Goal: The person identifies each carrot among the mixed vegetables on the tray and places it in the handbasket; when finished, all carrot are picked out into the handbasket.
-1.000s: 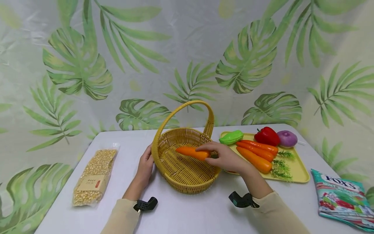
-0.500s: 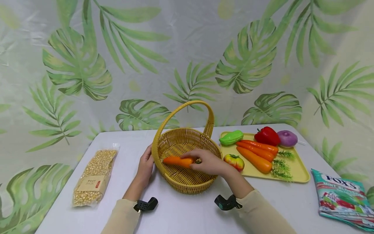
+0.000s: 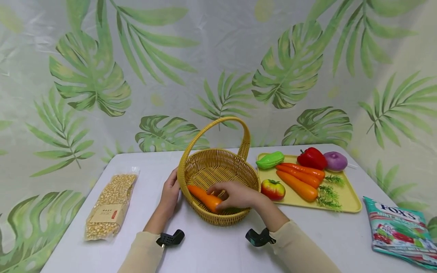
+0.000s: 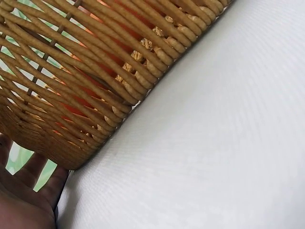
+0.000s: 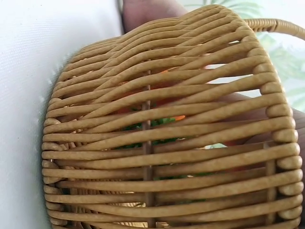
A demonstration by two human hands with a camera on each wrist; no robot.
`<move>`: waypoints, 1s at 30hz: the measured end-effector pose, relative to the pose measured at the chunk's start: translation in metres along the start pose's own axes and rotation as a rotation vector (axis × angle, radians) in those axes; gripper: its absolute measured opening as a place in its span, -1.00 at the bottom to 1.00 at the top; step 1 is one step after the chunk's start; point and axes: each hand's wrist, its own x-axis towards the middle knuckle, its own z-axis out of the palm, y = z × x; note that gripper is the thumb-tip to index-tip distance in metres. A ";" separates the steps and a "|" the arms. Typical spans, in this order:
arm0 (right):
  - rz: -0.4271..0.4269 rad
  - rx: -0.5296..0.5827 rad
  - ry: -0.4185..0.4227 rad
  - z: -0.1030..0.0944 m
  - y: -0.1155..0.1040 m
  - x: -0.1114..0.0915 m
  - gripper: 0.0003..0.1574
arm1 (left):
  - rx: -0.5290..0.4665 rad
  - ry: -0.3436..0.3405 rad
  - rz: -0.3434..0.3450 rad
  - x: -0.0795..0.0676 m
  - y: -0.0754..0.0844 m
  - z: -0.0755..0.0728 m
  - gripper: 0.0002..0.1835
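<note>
A yellow wicker basket (image 3: 225,220) with a tall arched handle stands mid-table in the head view. My left hand (image 3: 168,195) rests against its outer left side; in the left wrist view the fingers of that hand (image 4: 31,198) lie along the wicker, their tips hidden behind it. Inside the basket, an orange carrot (image 3: 203,196) slants along the near left wall. My right hand (image 3: 237,194) reaches in over the right rim, its thumb and fingertips at the carrot's thick end. Orange and green show through the basket weave (image 5: 190,143) in the right wrist view.
Right of the basket, a yellow tray (image 3: 351,204) holds several carrots (image 3: 297,185), a green vegetable (image 3: 270,160), a red pepper (image 3: 312,158), a purple onion (image 3: 335,162) and a red-yellow fruit (image 3: 273,190). A corn-kernel bag (image 3: 110,206) lies left, a candy bag (image 3: 401,231) far right.
My right hand has carried the carrot leftward and down into the basket, and the carrot has turned to slant along the near left wall. The left hand has stayed in place.
</note>
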 end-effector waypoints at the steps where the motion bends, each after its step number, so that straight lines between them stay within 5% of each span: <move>1: 0.007 0.001 -0.004 0.000 0.000 0.000 -0.46 | -0.004 -0.002 0.001 0.000 0.000 0.000 -0.55; 14: -0.035 -0.053 0.018 -0.002 -0.004 -0.008 -0.52 | -0.008 -0.008 -0.007 0.000 -0.001 -0.001 -0.55; 22: -0.146 0.032 0.129 -0.017 0.002 -0.025 -0.49 | -0.001 0.001 0.002 0.001 -0.002 -0.002 -0.56; 30: -0.165 0.104 0.267 -0.041 0.012 -0.054 -0.50 | -0.007 0.000 0.005 0.002 -0.003 -0.001 -0.57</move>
